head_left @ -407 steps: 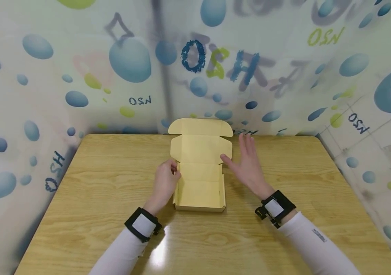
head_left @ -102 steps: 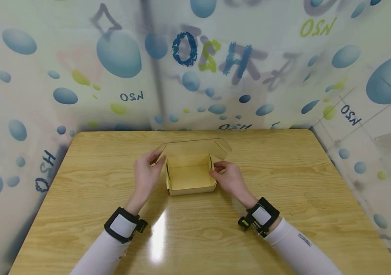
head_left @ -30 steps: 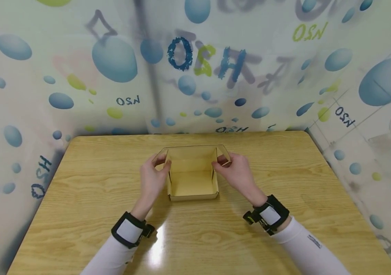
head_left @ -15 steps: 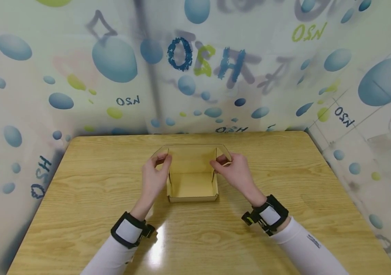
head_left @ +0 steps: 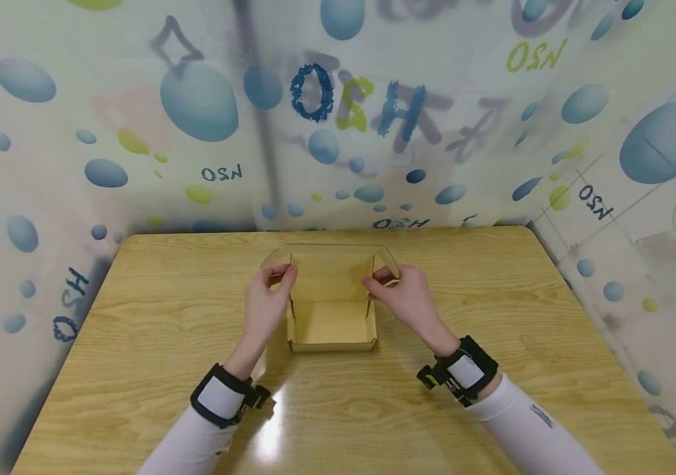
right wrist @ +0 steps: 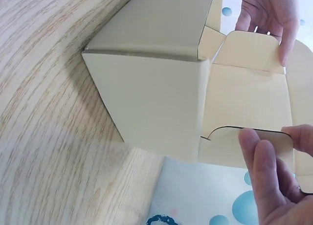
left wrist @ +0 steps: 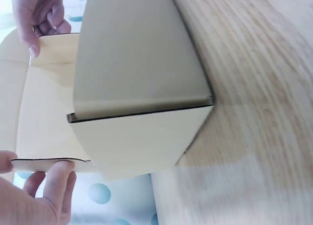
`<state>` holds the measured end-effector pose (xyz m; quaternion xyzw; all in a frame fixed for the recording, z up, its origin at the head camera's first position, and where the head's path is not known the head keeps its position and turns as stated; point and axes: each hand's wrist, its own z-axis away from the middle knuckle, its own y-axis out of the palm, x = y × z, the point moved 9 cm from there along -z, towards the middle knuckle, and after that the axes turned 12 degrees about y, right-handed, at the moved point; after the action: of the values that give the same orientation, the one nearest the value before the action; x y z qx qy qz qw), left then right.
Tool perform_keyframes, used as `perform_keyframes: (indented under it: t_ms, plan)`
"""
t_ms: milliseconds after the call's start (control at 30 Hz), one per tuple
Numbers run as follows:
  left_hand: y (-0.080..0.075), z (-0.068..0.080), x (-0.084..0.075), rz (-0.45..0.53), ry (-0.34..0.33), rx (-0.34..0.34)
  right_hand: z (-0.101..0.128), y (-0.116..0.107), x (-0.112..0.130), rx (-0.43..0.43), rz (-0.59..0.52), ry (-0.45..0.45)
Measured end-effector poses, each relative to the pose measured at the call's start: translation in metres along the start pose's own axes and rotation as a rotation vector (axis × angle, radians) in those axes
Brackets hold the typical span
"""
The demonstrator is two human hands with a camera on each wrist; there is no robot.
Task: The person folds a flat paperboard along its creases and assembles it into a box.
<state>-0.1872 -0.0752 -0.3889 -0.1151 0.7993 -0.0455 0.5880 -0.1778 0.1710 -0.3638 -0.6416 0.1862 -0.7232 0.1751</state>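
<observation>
A big wooden table (head_left: 492, 369) stands by a wall with blue bubbles (head_left: 195, 99). In the middle of the table sits a small cardboard box (head_left: 332, 326) with its lid standing up at the back. The left hand (head_left: 263, 310) pinches the lid's left side flap (head_left: 276, 266), and the right hand (head_left: 409, 300) pinches the right side flap (head_left: 386, 265).
</observation>
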Motion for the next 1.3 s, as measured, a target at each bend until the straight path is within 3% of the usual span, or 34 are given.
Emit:
perform_keyframes:
  t_ms: [367, 467, 700, 800, 967, 1167, 1300]
  plan:
    - [0.0, 0.001, -0.005, 0.024, 0.06, 0.066, 0.003, 0.003, -0.003, 0.021, -0.023, -0.015]
    - [-0.001, 0.004, -0.006, 0.044, 0.071, 0.102, 0.006, 0.003, -0.003, 0.027, -0.005, -0.05]
    - [-0.003, 0.015, -0.031, 0.149, 0.176, 0.205, 0.014, 0.005, -0.01, 0.022, 0.093, -0.167]
    - [-0.003, 0.02, -0.028, 0.202, 0.182, 0.235, 0.017, 0.007, -0.015, 0.043, 0.113, -0.195]
    - [-0.002, 0.024, -0.025, 0.222, 0.17, 0.246, 0.02, 0.004, -0.02, 0.042, 0.244, -0.245]
    - [-0.001, 0.024, -0.016, 0.231, 0.156, 0.241, 0.024, 0.002, -0.018, 0.055, 0.496, -0.454]
    - [-0.002, 0.025, -0.019, 0.232, 0.162, 0.23, 0.023, 0.005, -0.022, 0.111, 0.529, -0.521]
